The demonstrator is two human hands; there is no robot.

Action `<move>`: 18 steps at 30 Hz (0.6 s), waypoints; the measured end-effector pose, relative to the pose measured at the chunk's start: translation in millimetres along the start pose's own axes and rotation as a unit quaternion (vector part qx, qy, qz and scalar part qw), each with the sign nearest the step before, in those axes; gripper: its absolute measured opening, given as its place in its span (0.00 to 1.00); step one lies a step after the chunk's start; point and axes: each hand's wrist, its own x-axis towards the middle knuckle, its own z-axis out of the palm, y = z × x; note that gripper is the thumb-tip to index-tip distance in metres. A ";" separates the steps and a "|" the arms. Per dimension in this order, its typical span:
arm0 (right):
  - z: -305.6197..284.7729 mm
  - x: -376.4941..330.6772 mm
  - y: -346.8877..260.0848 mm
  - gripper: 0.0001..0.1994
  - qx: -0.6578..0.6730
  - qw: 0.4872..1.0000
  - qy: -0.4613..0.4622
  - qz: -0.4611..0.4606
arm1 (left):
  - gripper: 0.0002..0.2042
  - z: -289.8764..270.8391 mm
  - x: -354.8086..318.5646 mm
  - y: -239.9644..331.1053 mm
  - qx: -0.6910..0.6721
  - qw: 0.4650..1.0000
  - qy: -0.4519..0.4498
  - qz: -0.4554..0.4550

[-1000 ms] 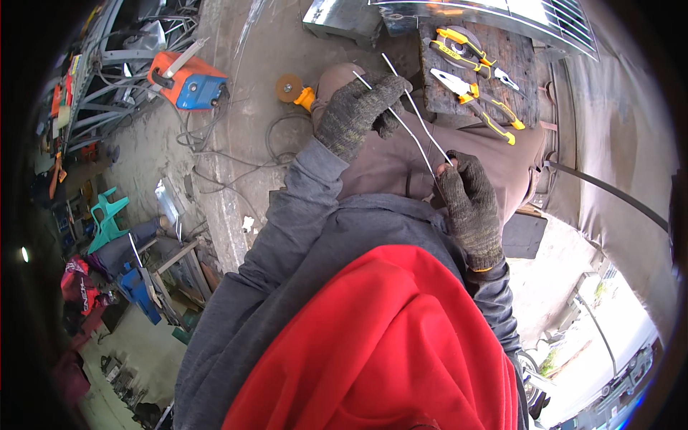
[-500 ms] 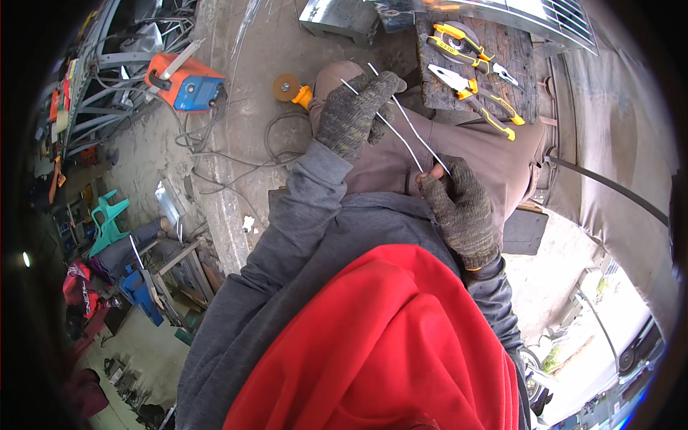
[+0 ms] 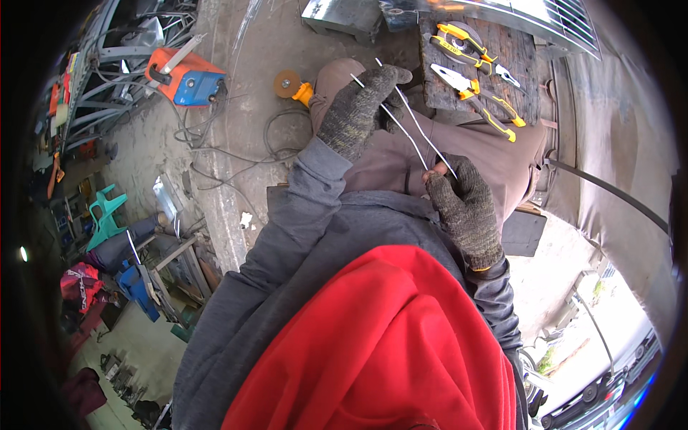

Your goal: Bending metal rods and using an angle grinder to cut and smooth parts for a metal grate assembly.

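Note:
Two thin, pale metal wires, a left one point(image 3: 409, 137) and a right one point(image 3: 417, 122), run slantwise over my lap, both slightly bent. Whether they join inside a hand cannot be told. My left hand point(image 3: 360, 107), in a dark knitted work glove, is closed around their upper part, and the tips stick out past it. Lower down, my right hand point(image 3: 469, 211), gloved alike with bare fingertips showing, pinches their near ends. Just beyond the hands, combination pliers point(image 3: 476, 100) lie on a worn wooden board point(image 3: 441, 100), beside a second yellow-handled tool point(image 3: 464, 46).
An angle grinder point(image 3: 292, 87) with an orange disc lies on the floor by my left knee. Farther left stands an orange and blue welding machine point(image 3: 188, 80) with loose cables. Metal frames point(image 3: 115, 54) fill the far left; a grey cover point(image 3: 609, 122) hangs at right.
Both hands and the wires have shifted very slightly to the right in the picture. The grips look the same, and the tools lie as before.

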 end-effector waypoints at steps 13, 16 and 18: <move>10.9 -11.8 -13.4 0.15 0.069 0.995 -0.054 0.054 | 0.17 2.5 9.7 6.8 0.031 0.998 -0.036 -0.050; 19.4 -14.8 -14.8 0.14 0.041 0.999 -0.029 0.004 | 0.17 0.6 12.5 2.6 0.082 0.994 -0.068 0.020; 21.9 -17.5 -19.5 0.14 0.015 1.000 -0.011 -0.013 | 0.18 3.4 15.2 5.5 0.091 0.992 -0.084 0.003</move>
